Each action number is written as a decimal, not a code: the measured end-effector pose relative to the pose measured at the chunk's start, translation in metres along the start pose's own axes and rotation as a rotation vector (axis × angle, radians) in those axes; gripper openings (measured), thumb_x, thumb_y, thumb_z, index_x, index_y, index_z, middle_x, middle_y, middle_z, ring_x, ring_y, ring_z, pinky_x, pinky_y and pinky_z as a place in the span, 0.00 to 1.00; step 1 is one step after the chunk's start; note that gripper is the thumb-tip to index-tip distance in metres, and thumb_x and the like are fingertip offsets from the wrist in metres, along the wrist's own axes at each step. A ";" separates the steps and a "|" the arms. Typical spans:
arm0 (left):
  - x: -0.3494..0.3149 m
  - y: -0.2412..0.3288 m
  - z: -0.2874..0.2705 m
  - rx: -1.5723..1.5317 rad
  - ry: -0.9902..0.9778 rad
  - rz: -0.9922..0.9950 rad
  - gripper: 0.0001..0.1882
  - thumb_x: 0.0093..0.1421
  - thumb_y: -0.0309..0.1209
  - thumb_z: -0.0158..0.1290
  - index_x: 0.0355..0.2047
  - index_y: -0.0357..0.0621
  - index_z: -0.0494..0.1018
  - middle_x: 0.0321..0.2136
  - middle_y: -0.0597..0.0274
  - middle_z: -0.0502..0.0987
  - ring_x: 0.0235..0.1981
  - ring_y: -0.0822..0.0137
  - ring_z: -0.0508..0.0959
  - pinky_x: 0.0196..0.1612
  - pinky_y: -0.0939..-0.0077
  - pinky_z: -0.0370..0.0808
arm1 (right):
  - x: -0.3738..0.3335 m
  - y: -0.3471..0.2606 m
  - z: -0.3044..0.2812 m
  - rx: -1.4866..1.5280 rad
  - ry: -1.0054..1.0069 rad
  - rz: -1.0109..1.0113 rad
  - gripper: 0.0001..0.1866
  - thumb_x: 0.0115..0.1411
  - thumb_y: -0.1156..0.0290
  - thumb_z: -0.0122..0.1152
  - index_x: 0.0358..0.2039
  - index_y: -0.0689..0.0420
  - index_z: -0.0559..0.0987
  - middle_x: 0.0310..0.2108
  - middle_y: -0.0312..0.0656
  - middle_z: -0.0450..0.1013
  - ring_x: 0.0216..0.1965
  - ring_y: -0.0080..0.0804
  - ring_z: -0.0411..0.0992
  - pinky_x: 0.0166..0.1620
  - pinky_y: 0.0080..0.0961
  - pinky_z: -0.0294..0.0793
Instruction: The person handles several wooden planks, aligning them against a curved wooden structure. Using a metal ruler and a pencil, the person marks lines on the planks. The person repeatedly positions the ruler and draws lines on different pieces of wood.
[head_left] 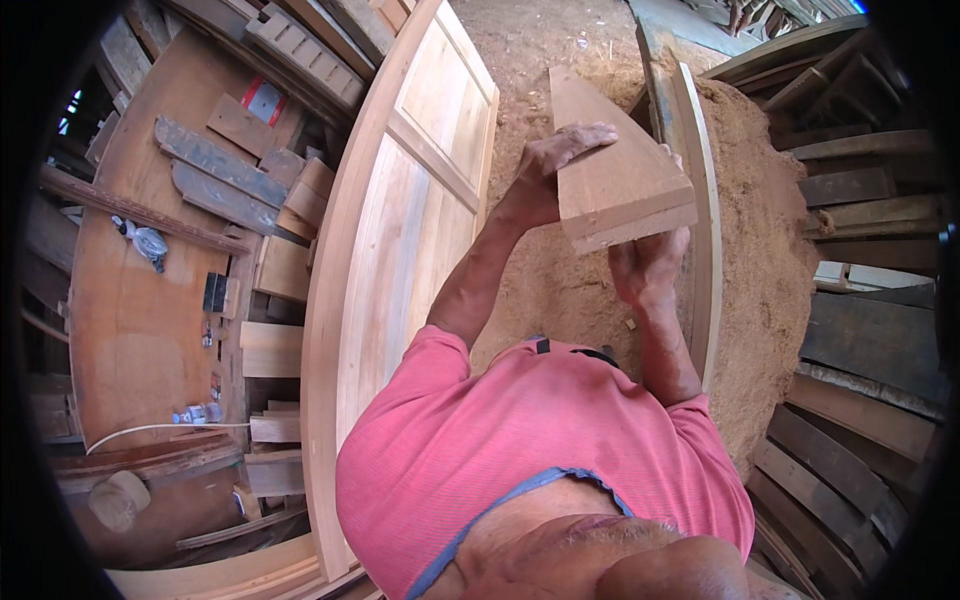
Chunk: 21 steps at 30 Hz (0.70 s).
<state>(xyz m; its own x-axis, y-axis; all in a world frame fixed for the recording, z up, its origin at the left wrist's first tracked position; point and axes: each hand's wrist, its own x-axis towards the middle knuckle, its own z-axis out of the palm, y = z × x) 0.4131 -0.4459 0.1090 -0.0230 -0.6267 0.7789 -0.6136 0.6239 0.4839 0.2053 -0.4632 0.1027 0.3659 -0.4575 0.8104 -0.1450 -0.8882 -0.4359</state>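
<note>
Across gap from panelled door (415, 190), hands (568, 150) grip timber (625, 180) by edges

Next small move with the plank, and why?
Probably ease the wooden plank slightly left with both hands: the left hand grips its left edge, the right hand its near end, and its right corner appears close to the long timber strip, though depth is unclear.

sawdust (750, 330) strews the floor (545, 305); dark planks (868, 335) crowd the right; a brown wooden surface (135, 335) spans the left.
</note>
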 end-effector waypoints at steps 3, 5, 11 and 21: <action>-0.007 0.005 0.009 -0.056 0.110 -0.135 0.35 0.52 0.37 0.74 0.58 0.43 0.74 0.54 0.53 0.83 0.59 0.52 0.83 0.64 0.52 0.79 | 0.008 -0.003 0.000 -0.103 -0.004 -0.046 0.36 0.53 0.78 0.61 0.66 0.70 0.71 0.71 0.75 0.60 0.73 0.71 0.59 0.71 0.57 0.57; -0.017 0.013 0.019 0.065 0.269 -0.161 0.34 0.55 0.34 0.73 0.59 0.42 0.71 0.56 0.51 0.82 0.58 0.53 0.83 0.62 0.56 0.80 | 0.013 -0.006 0.001 -0.114 0.004 -0.062 0.37 0.53 0.79 0.61 0.66 0.70 0.71 0.71 0.74 0.60 0.73 0.70 0.59 0.71 0.56 0.57; -0.042 0.020 0.012 -0.085 0.385 -0.204 0.29 0.51 0.28 0.75 0.49 0.46 0.70 0.51 0.53 0.84 0.55 0.53 0.85 0.59 0.59 0.82 | 0.028 -0.005 -0.016 0.006 -0.107 0.020 0.33 0.53 0.76 0.72 0.61 0.65 0.74 0.70 0.64 0.67 0.71 0.59 0.65 0.69 0.46 0.66; -0.016 -0.017 0.003 -0.366 0.100 -0.273 0.50 0.49 0.32 0.80 0.69 0.44 0.64 0.68 0.50 0.72 0.72 0.52 0.70 0.73 0.59 0.69 | -0.032 -0.016 0.027 0.207 0.168 0.165 0.34 0.64 0.65 0.77 0.65 0.66 0.73 0.56 0.58 0.80 0.58 0.42 0.80 0.55 0.28 0.79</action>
<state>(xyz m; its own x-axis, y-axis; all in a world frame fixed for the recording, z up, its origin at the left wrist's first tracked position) 0.4219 -0.4477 0.0871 0.1879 -0.7542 0.6292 -0.2675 0.5771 0.7716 0.2210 -0.4335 0.0725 0.1933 -0.6109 0.7677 0.0070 -0.7816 -0.6237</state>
